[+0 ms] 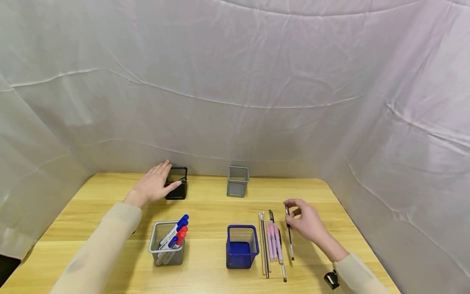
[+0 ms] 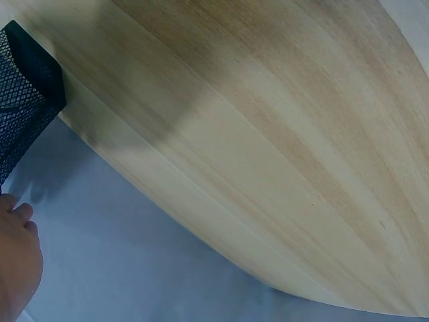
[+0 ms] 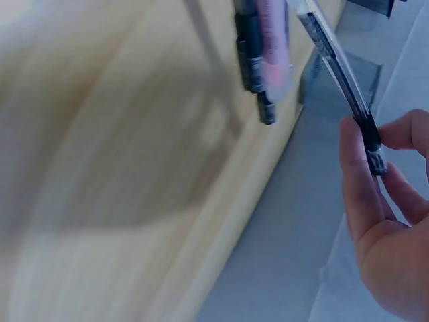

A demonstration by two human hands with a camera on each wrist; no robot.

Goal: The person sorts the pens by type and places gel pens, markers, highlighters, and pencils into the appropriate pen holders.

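Grey cloth (image 1: 235, 81) backs the bench (image 1: 203, 245). I log, head view: right grip (image 1: 306, 222) pinches clear-barrelled pen (image 1: 289, 235) high, five o'clock, leaving lower end free; left grip (image 1: 152, 185), straight-fingered, apparently steadies black mesh holder (image 1: 177, 193), eight o'clock.

Back left cup (image 1: 176, 194) near tabletop's (image 1: 205, 208) back edge, left hand (image 1: 156, 181) at its left side. Back middle cup (image 1: 236, 189) along same edge, farther right. Marker cup (image 1: 178, 258) nearer front edge, markers (image 1: 181, 237) inside; front middle cup (image 1: 238, 261) to its right. Next, rightward: pencils (image 1: 264, 247), pens (image 1: 274, 245), held pen (image 1: 289, 237) in right hand (image 1: 306, 220). Cloth (image 1: 238, 81) behind tabletop, also along left and right edges.
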